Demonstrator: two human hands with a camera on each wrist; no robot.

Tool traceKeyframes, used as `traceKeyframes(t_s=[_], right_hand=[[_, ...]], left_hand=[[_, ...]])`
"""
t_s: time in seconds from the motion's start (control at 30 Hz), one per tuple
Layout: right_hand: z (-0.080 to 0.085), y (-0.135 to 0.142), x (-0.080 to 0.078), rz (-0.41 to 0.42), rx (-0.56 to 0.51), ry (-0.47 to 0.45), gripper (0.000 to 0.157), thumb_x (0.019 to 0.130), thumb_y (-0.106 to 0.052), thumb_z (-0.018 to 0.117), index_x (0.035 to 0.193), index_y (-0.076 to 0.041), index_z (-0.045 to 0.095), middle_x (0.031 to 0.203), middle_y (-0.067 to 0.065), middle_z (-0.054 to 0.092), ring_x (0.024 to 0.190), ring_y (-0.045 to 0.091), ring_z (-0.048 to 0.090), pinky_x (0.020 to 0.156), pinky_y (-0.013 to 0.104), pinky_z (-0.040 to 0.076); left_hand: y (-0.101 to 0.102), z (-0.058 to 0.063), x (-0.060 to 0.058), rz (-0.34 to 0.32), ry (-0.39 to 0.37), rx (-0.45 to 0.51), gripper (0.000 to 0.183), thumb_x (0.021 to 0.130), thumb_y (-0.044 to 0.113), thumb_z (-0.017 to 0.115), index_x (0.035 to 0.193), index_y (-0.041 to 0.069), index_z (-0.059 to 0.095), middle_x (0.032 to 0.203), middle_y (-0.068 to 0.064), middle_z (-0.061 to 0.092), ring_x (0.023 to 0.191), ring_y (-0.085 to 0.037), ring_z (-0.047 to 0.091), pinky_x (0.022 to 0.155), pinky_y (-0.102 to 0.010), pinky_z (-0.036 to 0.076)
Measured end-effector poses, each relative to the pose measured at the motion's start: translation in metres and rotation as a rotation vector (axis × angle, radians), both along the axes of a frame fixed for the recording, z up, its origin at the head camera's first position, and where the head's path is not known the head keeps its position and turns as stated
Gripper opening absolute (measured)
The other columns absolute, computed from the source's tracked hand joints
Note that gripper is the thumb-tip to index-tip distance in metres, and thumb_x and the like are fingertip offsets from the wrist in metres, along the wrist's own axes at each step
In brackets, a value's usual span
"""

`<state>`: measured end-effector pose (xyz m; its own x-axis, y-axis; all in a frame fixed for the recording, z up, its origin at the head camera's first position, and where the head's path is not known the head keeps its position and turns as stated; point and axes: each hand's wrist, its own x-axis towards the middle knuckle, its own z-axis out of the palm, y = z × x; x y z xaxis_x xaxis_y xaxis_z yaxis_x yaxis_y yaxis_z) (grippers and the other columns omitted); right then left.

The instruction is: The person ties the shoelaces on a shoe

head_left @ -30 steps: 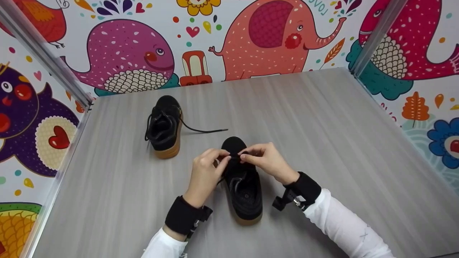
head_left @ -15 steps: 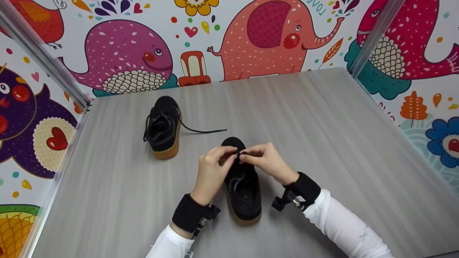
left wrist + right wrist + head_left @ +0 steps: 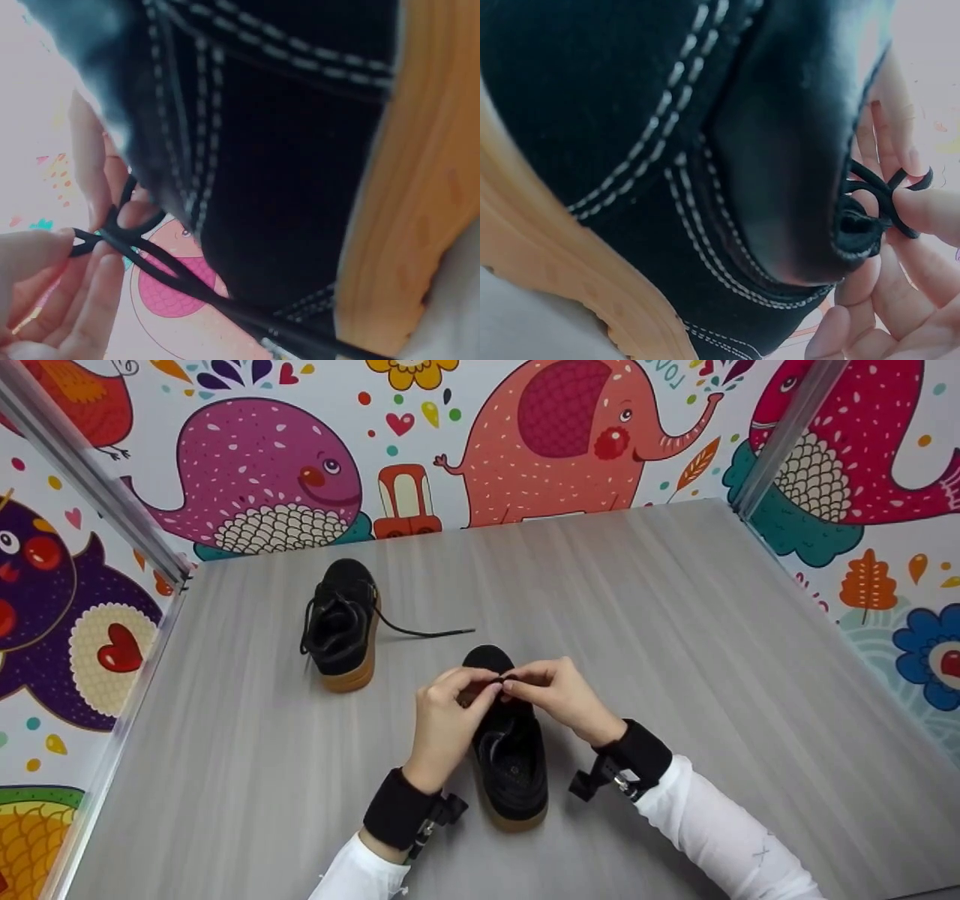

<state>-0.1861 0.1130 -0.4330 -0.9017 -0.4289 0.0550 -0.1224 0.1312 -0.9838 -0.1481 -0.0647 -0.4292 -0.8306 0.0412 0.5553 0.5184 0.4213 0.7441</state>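
A black shoe (image 3: 516, 802) with a tan sole lies between the hands in the head view, its toe pointing away. Over its laces, the left hand (image 3: 448, 716) and right hand (image 3: 562, 697) meet fingertip to fingertip. In the left wrist view, the left hand (image 3: 52, 292) pinches a black shoelace (image 3: 169, 262), bent into crossing loops above the shoe's front. The right wrist view shows the right hand (image 3: 907, 292) pinching the lace (image 3: 885, 195) between thumb and finger, with the other hand's fingers close behind. From above, the fingers cover most of the lace.
A second black shoe (image 3: 346, 637) stands farther back on the left, one loose lace (image 3: 424, 634) trailing right across the grey tabletop (image 3: 675, 622). Panels with cartoon animals (image 3: 570, 442) enclose the back and sides, joined by metal corner posts.
The left hand has shifted right and slightly up, so its fingertips now meet those of the right hand over the laces. The right hand and both shoes hold their places.
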Motion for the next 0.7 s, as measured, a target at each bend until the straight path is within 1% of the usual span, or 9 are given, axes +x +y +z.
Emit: traceKeyframes(t_s=[0.17, 0.3, 0.43, 0.53, 0.7], right_hand=[[0.000, 0.002, 0.000, 0.004, 0.009, 0.032, 0.020, 0.089, -0.014, 0.066, 0.101, 0.002, 0.071, 0.089, 0.016, 0.071, 0.081, 0.015, 0.067, 0.072, 0.024, 0.052], [0.001, 0.002, 0.000, -0.003, -0.005, 0.023, 0.020, 0.089, -0.012, 0.066, 0.101, 0.003, 0.071, 0.092, 0.017, 0.071, 0.082, 0.014, 0.068, 0.072, 0.024, 0.053], [0.001, 0.001, 0.000, -0.017, -0.009, 0.012, 0.020, 0.088, -0.010, 0.067, 0.102, 0.004, 0.071, 0.096, 0.016, 0.071, 0.084, 0.012, 0.068, 0.073, 0.023, 0.053], [0.002, 0.000, 0.000, -0.024, -0.007, 0.000, 0.020, 0.087, -0.010, 0.068, 0.101, 0.004, 0.071, 0.097, 0.015, 0.071, 0.086, 0.012, 0.068, 0.075, 0.023, 0.053], [0.002, -0.001, 0.001, -0.036, -0.009, -0.028, 0.020, 0.086, -0.010, 0.069, 0.100, 0.004, 0.072, 0.096, 0.013, 0.072, 0.085, 0.013, 0.068, 0.074, 0.023, 0.054]], left_hand=[[0.001, -0.002, 0.002, -0.026, 0.019, 0.019, 0.007, 0.084, 0.011, 0.072, 0.089, 0.007, 0.072, 0.088, -0.002, 0.070, 0.074, -0.007, 0.067, 0.064, -0.017, 0.054], [0.001, -0.006, 0.005, -0.030, 0.077, 0.005, 0.006, 0.083, 0.011, 0.072, 0.089, 0.009, 0.072, 0.089, 0.000, 0.069, 0.076, -0.007, 0.066, 0.065, -0.018, 0.053], [0.002, -0.012, 0.007, -0.009, 0.184, -0.054, 0.007, 0.081, 0.008, 0.074, 0.088, 0.009, 0.073, 0.090, 0.000, 0.068, 0.080, -0.009, 0.066, 0.069, -0.017, 0.052], [0.002, -0.016, 0.009, 0.005, 0.268, -0.105, 0.010, 0.079, 0.004, 0.075, 0.089, 0.007, 0.074, 0.091, -0.002, 0.067, 0.085, -0.011, 0.066, 0.075, -0.016, 0.052], [0.003, -0.024, 0.010, 0.003, 0.411, -0.214, 0.015, 0.078, -0.001, 0.075, 0.092, 0.003, 0.074, 0.093, -0.006, 0.065, 0.089, -0.014, 0.065, 0.081, -0.016, 0.050]])
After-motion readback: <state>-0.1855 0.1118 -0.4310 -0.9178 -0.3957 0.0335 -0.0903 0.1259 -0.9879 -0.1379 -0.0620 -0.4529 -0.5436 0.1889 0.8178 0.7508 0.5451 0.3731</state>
